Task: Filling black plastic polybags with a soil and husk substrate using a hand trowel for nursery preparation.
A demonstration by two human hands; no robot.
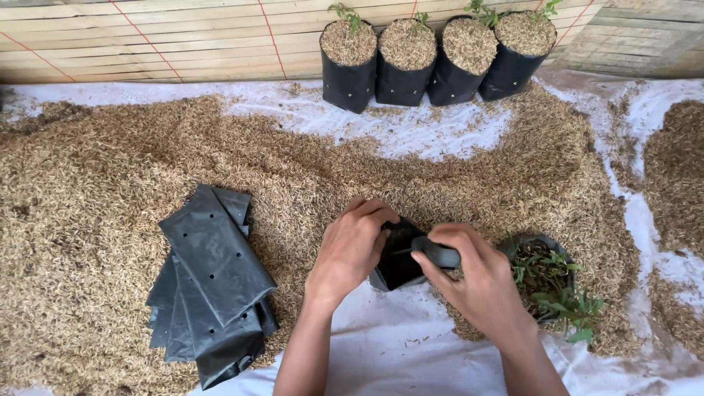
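My left hand (353,246) and my right hand (469,275) both grip the rim of one empty black plastic grow bag (400,264), holding its mouth apart above the white sheet (396,345). Just right of my right hand sits a black container with soil and small green seedlings (550,282). A stack of flat black grow bags with punched holes (213,282) lies to the left on the rice husks (110,191).
Several filled black grow bags (433,62), topped with husks and tiny seedlings, stand in a row at the back against a bamboo mat wall (169,40). Husk heaps cover most of the sheet, with another heap at the far right (678,169).
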